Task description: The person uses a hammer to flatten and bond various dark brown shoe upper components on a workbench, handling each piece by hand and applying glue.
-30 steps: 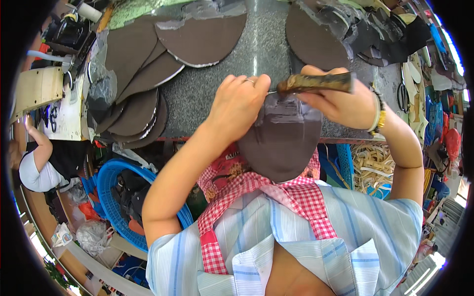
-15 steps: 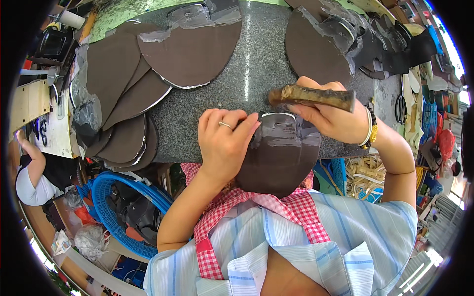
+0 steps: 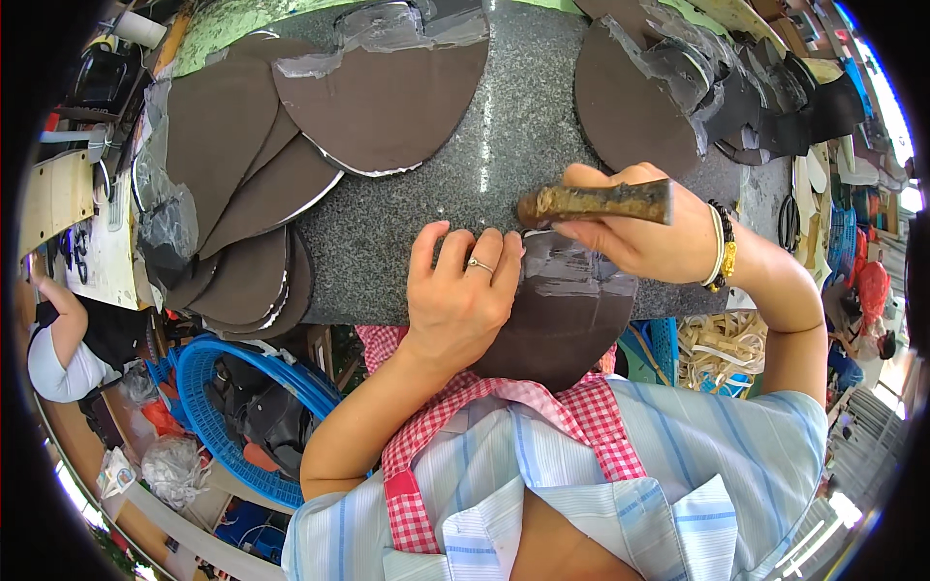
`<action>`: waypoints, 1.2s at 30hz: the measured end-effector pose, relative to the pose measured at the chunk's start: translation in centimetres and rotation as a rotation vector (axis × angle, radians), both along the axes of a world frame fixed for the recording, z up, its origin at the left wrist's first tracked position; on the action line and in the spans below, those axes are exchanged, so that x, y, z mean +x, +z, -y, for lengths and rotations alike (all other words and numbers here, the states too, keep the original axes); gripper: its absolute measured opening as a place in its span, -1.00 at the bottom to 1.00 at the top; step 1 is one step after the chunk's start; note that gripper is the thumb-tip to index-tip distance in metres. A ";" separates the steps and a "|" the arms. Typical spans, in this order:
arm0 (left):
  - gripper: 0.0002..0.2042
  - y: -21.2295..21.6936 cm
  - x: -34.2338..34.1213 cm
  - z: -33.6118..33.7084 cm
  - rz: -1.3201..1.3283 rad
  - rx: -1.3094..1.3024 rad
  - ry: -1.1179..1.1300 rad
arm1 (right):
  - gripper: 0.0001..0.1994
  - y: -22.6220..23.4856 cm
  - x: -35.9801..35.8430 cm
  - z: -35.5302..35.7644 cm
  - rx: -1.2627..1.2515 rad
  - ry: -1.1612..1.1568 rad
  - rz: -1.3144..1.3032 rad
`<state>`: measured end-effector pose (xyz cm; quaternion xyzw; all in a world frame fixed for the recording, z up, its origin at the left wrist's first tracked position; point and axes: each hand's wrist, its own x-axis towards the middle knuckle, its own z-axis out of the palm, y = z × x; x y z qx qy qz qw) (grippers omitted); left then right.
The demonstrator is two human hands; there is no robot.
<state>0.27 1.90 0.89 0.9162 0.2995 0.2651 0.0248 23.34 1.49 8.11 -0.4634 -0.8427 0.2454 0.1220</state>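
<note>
A dark brown rounded sheet piece [image 3: 560,329] lies at the table's near edge and overhangs it toward my apron. Its upper part carries a grey, shiny, smeared band with a white rim. My left hand [image 3: 460,290] rests at the piece's left side, fingers stretched and a little apart, tips on the stone surface. In my closed right hand [image 3: 668,232] is a hammer [image 3: 601,201] with a worn, brownish head. The head sits just above the piece's upper edge; whether it touches is hard to see. My fist hides the handle.
Similar brown pieces [image 3: 387,107] overlap at the left of the stone tabletop [image 3: 446,203], and more [image 3: 630,107] pile up at the right. A blue basket [image 3: 194,407] with dark scraps stands below left. Pale strips [image 3: 715,344] fill another container at right. Another person [image 3: 73,353] is at far left.
My left hand has moved slightly right and down, its fingers spreading from a pinch-like pose. The hammer and right hand have shifted a little left and down. The piece has moved slightly right.
</note>
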 end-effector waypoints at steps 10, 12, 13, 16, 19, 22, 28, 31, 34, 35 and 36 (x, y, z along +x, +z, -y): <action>-0.74 0.1 -0.3 0.0 0.064 -0.002 0.097 | -0.76 1.0 -1.1 0.0 -0.190 -0.049 0.113; -0.73 0.2 -0.3 1.0 0.103 -0.091 0.103 | -0.73 0.7 -0.9 0.0 -0.179 -0.025 0.131; -0.72 0.3 -0.2 1.3 0.121 -0.137 0.105 | -0.73 0.6 -0.9 0.1 -0.182 -0.039 0.117; -0.77 0.3 0.3 1.8 0.165 -0.218 0.156 | -0.73 0.7 -1.0 0.2 -0.188 -0.061 0.105; -0.80 0.3 0.5 2.1 0.176 -0.230 0.178 | -0.73 0.8 -1.1 0.3 -0.188 -0.072 0.107; -0.81 0.2 0.6 2.1 0.161 -0.197 0.166 | -0.75 0.2 -0.8 0.2 -0.146 -0.048 0.099; -0.82 0.1 0.6 2.4 0.155 -0.164 0.157 | -0.79 -0.1 -1.0 -0.1 -0.080 -0.065 -0.053; -0.82 0.0 0.6 2.5 0.139 -0.146 0.155 | -0.81 -0.4 -1.1 0.4 -0.102 -0.070 -0.007; -0.82 0.1 0.6 2.5 0.124 -0.135 0.154 | -0.81 0.2 -1.3 0.4 -0.113 -0.130 -0.058; -0.82 0.2 0.6 2.5 0.119 -0.129 0.154 | -0.81 0.2 -1.4 0.6 -0.116 -0.129 -0.058; -0.82 0.2 0.7 2.6 0.119 -0.131 0.154 | -0.81 0.1 -1.5 0.9 -0.122 -0.104 -0.070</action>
